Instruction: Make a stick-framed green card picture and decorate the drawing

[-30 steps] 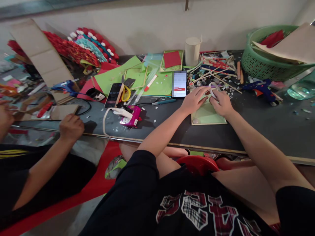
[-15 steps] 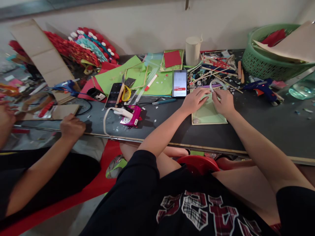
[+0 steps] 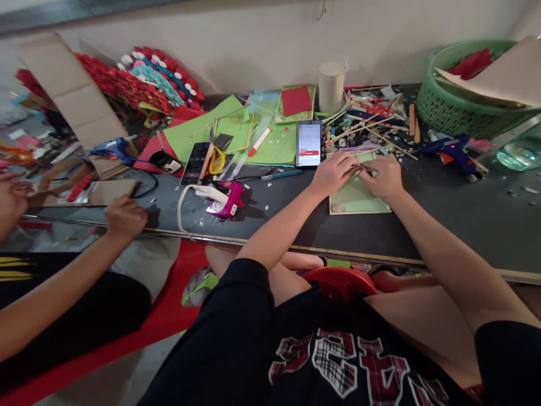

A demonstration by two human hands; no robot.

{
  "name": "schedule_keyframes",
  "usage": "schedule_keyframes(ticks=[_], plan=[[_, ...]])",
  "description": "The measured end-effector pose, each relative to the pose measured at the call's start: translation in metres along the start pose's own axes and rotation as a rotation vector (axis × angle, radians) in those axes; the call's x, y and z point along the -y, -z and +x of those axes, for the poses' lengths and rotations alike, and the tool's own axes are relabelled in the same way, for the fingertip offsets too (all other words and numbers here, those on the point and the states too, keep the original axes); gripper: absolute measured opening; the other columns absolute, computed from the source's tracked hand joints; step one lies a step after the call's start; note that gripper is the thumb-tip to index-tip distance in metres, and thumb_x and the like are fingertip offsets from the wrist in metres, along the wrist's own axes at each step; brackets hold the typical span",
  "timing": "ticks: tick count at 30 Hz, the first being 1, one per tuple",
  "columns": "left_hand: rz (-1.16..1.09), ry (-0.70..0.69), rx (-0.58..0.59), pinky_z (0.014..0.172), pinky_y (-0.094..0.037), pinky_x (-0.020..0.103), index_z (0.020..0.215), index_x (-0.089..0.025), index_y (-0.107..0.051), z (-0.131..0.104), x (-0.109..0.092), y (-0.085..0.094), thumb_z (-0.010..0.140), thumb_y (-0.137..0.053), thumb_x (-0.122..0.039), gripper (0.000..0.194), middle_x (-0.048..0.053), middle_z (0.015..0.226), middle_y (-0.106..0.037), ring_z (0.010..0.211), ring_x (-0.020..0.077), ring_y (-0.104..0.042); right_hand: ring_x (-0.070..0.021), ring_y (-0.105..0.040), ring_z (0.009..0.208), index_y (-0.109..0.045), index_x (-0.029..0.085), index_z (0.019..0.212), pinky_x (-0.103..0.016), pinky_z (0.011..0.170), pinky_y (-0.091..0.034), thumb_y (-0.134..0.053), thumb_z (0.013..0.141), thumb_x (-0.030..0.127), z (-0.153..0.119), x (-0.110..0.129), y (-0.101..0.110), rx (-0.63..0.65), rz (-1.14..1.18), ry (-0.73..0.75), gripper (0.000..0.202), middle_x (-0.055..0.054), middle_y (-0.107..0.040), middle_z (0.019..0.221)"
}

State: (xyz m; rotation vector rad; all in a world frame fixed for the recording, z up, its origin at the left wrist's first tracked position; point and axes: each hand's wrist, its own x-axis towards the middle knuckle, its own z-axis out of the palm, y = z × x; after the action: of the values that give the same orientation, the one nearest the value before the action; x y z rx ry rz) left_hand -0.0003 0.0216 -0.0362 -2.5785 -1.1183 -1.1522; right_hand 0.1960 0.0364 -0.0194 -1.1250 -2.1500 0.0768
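Observation:
Over a pale green panel with a thin light frame (image 3: 359, 199), my left hand (image 3: 335, 173) and my right hand (image 3: 381, 176) meet fingertip to fingertip. A thin whitish strip (image 3: 372, 148) arches up behind my right fingers, which are pinched on it. The fingers of my left hand are closed too, close against the right fingertips; what lies between them is hidden. A small pale round piece (image 3: 336, 208) sits in the panel's near left corner.
Behind my hands lie a phone (image 3: 308, 145) and heaped sticks and beads (image 3: 363, 124). A blue glue gun (image 3: 450, 152) and green basket (image 3: 456, 107) stand right. Left are a pink power adapter (image 3: 226, 200) and a co-worker's hand (image 3: 125, 216).
My right fingertips have shifted slightly left and down to meet my left fingertips. The strip's arch has dropped a little and shows less. The co-worker's arm at the left has moved.

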Motion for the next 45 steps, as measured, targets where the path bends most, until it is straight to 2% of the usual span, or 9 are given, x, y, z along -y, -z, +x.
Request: schedule_keyframes(ticks=[8,15,18,23,26,29,33,36,45], plan=[[0.042,-0.069,-0.012,0.088,-0.056,0.036,0.104,-0.017,-0.062,0.004,-0.008,-0.007,0.114,-0.025,-0.028,0.039,0.012,0.102,-0.069,0.103,0.0242,-0.068,-0.0105,-0.034,0.049,-0.039,0.021,0.047,-0.031,0.056,-0.029,-0.055,0.072,0.029,0.002,0.019,0.021,0.036,0.237,-0.071,0.031,0.002,-0.031,0.047],[0.072,-0.134,-0.151,0.087,-0.056,0.037,0.105,-0.020,-0.060,0.001,-0.014,-0.006,0.113,-0.032,-0.025,0.030,0.010,0.099,-0.069,0.101,0.0223,-0.070,-0.0104,-0.035,0.049,-0.056,0.020,0.049,-0.028,0.052,-0.025,-0.055,0.071,0.028,0.009,0.021,0.033,-0.138,0.498,-0.310,0.023,0.002,-0.035,0.050],[0.055,-0.141,-0.197,0.086,-0.058,0.035,0.103,-0.020,-0.059,-0.002,-0.011,-0.004,0.113,-0.033,-0.020,0.028,0.009,0.097,-0.070,0.098,0.0205,-0.071,-0.0124,-0.035,0.049,-0.067,0.022,0.060,-0.029,0.053,-0.025,-0.052,0.076,0.029,0.011,0.010,0.049,-0.244,0.347,-0.368,0.024,0.002,-0.039,0.050],[0.026,-0.109,-0.176,0.093,-0.059,0.035,0.112,-0.020,-0.060,0.000,-0.005,-0.003,0.114,-0.035,-0.028,0.026,0.011,0.112,-0.072,0.112,0.0202,-0.071,-0.0197,-0.054,0.067,-0.063,0.021,0.061,-0.035,0.067,-0.037,-0.054,0.088,0.032,-0.003,-0.003,0.067,0.021,-0.180,-0.204,0.030,-0.006,-0.059,0.063],[-0.024,-0.084,-0.082,0.100,-0.058,0.037,0.121,-0.020,-0.060,0.000,-0.005,-0.003,0.115,-0.033,-0.033,0.031,0.012,0.122,-0.070,0.123,0.0206,-0.069,-0.0281,-0.063,0.086,-0.066,0.018,0.066,-0.037,0.069,-0.040,-0.055,0.092,0.030,-0.015,-0.005,0.070,0.217,-0.451,-0.261,0.030,-0.016,-0.071,0.080],[-0.081,-0.096,-0.017,0.101,-0.058,0.037,0.124,-0.021,-0.060,-0.001,-0.009,-0.004,0.114,-0.032,-0.027,0.030,0.012,0.124,-0.070,0.123,0.0202,-0.068,-0.0403,-0.066,0.100,-0.076,0.012,0.080,-0.044,0.074,-0.047,-0.058,0.087,0.025,-0.020,-0.003,0.073,0.254,-0.602,-0.339,0.023,-0.026,-0.074,0.094],[-0.241,-0.036,0.027,0.096,-0.058,0.036,0.118,-0.022,-0.061,-0.002,-0.012,-0.006,0.109,-0.038,-0.016,0.026,0.012,0.123,-0.069,0.123,0.0214,-0.067,-0.0362,-0.070,0.108,-0.081,0.014,0.108,-0.049,0.094,-0.053,-0.058,0.092,0.031,-0.010,0.005,0.067,0.121,-0.266,-0.106,0.032,-0.019,-0.079,0.112],[-0.447,0.123,0.018,0.083,-0.058,0.030,0.112,-0.020,-0.061,0.000,-0.011,-0.009,0.101,-0.043,-0.005,0.025,0.011,0.119,-0.068,0.106,0.0179,-0.069,-0.0294,-0.073,0.105,-0.082,0.025,0.100,-0.046,0.100,-0.052,-0.058,0.097,0.038,-0.001,0.009,0.053,0.079,-0.012,0.057,0.028,-0.010,-0.081,0.107],[-0.597,0.322,0.107,0.080,-0.056,0.027,0.112,-0.018,-0.068,-0.001,-0.002,-0.007,0.097,-0.050,-0.003,0.028,0.012,0.132,-0.067,0.105,0.0161,-0.068,-0.0287,-0.073,0.093,-0.076,0.028,0.080,-0.048,0.095,-0.052,-0.063,0.095,0.049,-0.015,0.011,0.021,-0.077,0.104,-0.066,0.029,-0.008,-0.080,0.090]])
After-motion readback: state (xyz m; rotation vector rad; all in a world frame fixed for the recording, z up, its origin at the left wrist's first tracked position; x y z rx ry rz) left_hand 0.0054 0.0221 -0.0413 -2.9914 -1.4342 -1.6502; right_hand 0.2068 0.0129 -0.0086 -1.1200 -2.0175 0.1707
